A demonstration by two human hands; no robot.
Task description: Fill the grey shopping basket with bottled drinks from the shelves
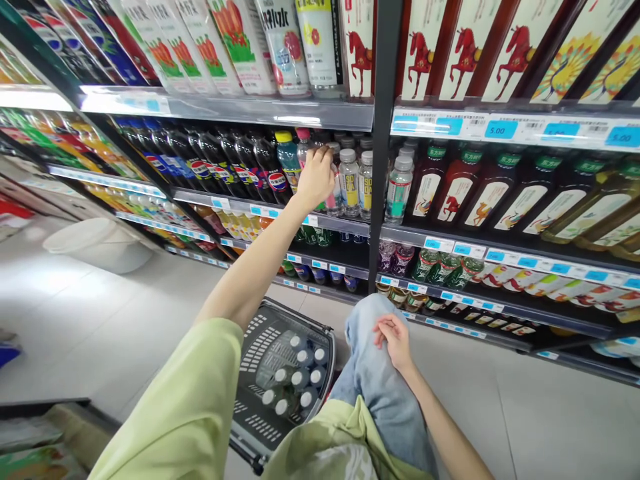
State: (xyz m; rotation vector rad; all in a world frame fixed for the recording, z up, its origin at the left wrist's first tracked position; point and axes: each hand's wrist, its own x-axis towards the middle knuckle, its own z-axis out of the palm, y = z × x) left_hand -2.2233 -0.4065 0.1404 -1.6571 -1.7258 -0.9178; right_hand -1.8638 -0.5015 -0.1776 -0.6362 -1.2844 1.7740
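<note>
My left hand reaches into the middle shelf, its fingers curled down around the top of a drink bottle with a pink label. The hand covers most of that bottle. A pink-capped bottle and a yellow-capped bottle stand just left of my fingers. To the right are white-capped bottles with yellow and grey labels. My right hand rests on my jeans at the knee, fingers loosely bent and holding nothing.
A dark shopping basket with several white-capped bottles stands on the floor below my left arm. Price-tagged shelf edges and a dark upright post border the bottles. A round white tub is at the left.
</note>
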